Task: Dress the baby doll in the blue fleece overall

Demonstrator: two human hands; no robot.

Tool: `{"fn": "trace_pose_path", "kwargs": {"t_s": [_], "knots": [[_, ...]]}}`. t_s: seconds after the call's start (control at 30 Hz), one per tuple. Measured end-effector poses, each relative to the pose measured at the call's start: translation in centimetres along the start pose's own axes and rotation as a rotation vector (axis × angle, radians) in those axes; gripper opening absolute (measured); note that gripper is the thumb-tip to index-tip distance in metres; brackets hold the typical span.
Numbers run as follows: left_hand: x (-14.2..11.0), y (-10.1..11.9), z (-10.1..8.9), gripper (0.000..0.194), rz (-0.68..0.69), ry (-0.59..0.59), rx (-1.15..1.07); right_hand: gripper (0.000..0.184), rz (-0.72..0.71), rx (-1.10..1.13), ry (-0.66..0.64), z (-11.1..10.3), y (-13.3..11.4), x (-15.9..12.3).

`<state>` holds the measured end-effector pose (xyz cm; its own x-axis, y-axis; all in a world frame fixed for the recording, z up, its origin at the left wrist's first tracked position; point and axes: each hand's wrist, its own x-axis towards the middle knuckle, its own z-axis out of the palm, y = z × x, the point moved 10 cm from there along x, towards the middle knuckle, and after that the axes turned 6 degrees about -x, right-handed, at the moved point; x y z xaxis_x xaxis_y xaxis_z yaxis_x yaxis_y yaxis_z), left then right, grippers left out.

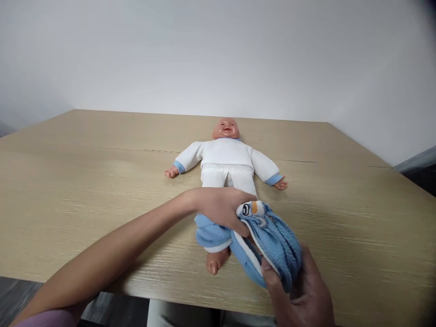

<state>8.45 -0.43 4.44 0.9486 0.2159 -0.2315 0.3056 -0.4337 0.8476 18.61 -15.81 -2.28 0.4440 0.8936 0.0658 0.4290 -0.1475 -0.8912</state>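
Note:
A baby doll [227, 152] lies on its back, arms spread, its head away from me. It wears a white suit with blue cuffs. Fuzzy blue trousers [274, 236] with white trim are around its lower legs. One bare doll foot [217, 260] sticks out of the left trouser leg; the other foot is hidden in the bunched cloth. My left hand [226, 206] lies across the doll's legs, its fingers closed on the trousers beside an embroidered patch. From below right, my right hand [299, 290] grips the bunched right leg of the trousers, thumb at the white-edged opening.
The doll rests on a wide light wooden table [102, 181], whose front edge is close to me. A pale wall [204, 54] stands behind it. A dark object [420, 170] shows beyond the right edge.

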Motion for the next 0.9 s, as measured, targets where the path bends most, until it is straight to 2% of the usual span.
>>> {"fn": "trace_pose_path", "kwargs": {"t_s": [0.07,0.1,0.17,0.27,0.33,0.43,0.47,0.53,0.63,0.7,0.77,0.9], "knots": [[0.1,0.4,0.4,0.032,-0.011,-0.009,0.053,0.042,0.021,-0.107,0.166,-1.2,0.5,-0.7],[0.1,0.4,0.6,0.032,-0.027,-0.006,0.095,0.043,0.035,-0.150,0.195,-1.3,0.8,-1.0],[0.0,0.0,0.8,0.037,-0.085,0.012,0.198,0.045,0.054,-0.229,0.196,-1.0,1.0,-1.5],[-0.5,-0.7,1.0,0.057,-0.171,0.044,0.317,0.046,0.077,-0.333,0.167,-0.8,1.7,-1.7],[-0.7,-0.9,1.2,0.068,-0.200,0.059,0.366,0.039,-0.031,-0.384,0.191,-1.0,1.2,-1.4],[-0.9,-1.1,1.9,0.077,-0.227,0.057,0.427,0.029,-0.264,-0.430,0.220,-1.2,0.2,-1.2],[-0.9,-1.3,2.1,0.078,-0.236,0.051,0.437,0.030,-0.280,-0.421,0.197,-1.1,0.4,-1.1],[-0.8,-1.4,2.4,0.077,-0.231,0.045,0.432,0.036,-0.171,-0.359,0.117,-0.7,2.3,-0.6],[-0.7,-1.3,2.3,0.072,-0.191,0.041,0.389,0.052,0.071,-0.131,-0.022,0.2,5.4,-0.4],[-0.8,-1.3,1.9,0.066,-0.173,0.044,0.305,0.054,0.147,0.047,-0.100,1.0,6.1,-0.3],[-1.0,-1.2,1.3,0.058,-0.158,0.051,0.173,0.050,0.199,0.189,-0.117,1.5,6.5,0.0],[-1.4,-0.5,0.5,0.050,-0.061,0.084,-0.044,0.051,0.264,0.359,-0.066,2.1,6.6,0.8]]}}
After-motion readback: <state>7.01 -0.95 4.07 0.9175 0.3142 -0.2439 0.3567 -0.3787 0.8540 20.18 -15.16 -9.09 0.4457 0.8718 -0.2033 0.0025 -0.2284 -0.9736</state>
